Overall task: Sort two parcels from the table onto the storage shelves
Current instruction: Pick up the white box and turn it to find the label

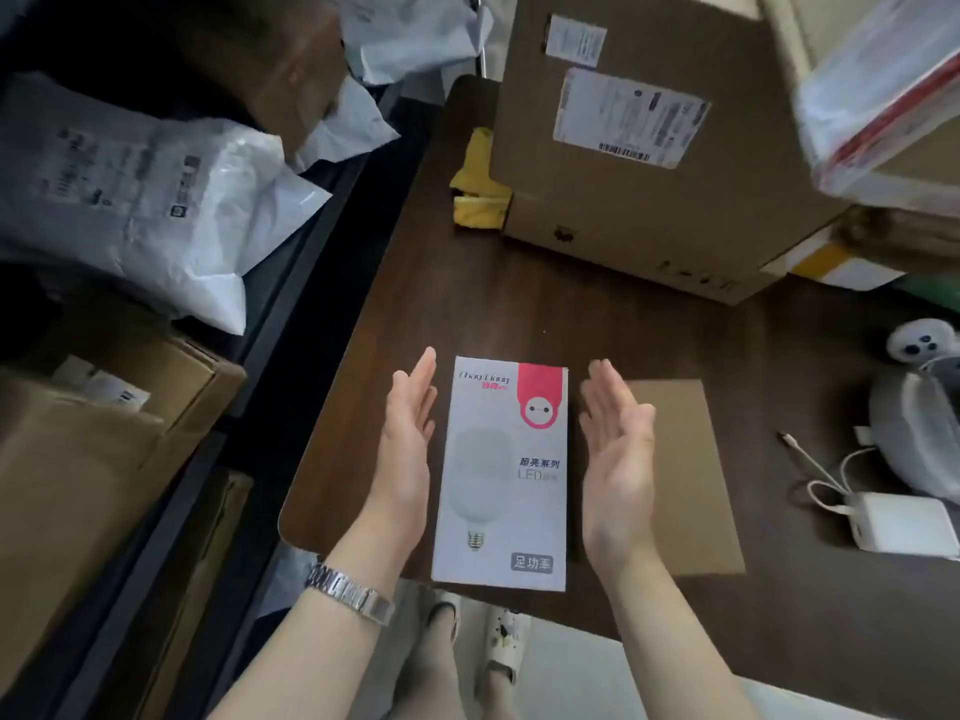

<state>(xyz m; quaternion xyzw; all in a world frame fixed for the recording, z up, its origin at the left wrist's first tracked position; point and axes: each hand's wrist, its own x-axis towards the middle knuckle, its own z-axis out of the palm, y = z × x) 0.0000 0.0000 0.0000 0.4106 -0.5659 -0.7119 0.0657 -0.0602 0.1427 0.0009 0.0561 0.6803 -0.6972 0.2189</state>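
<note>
1. A person looks down at a dark wooden tabletop [519, 314]. A white LED bulb box [501, 475] lies flat on it, near the person's edge of the tabletop, printed face up.

2. The box is a long rectangle. Its long axis runs straight away from the person, with one short end at the near edge of the tabletop and the other pointing toward a large cardboard carton [649, 148] farther back.

3. The left hand [408, 449], with a metal watch on its wrist, stands on edge just beside the box's left long side. The palm faces inward and the fingers are straight and spread open. It holds nothing.

4. The right hand [618, 459] mirrors it just beside the right long side, palm inward, fingers open, also empty. Whether either palm touches the box cannot be told; a thin gap seems to show on both sides.

5. The box sits squarely between the two hands, about equally near each. The likely next move is to press both palms inward against the long sides and lift.

6. A flat brown cardboard sheet [680, 475] lies just right of the right hand. Storage shelves [270, 304] holding bagged and boxed parcels stand to the person's left.
</note>
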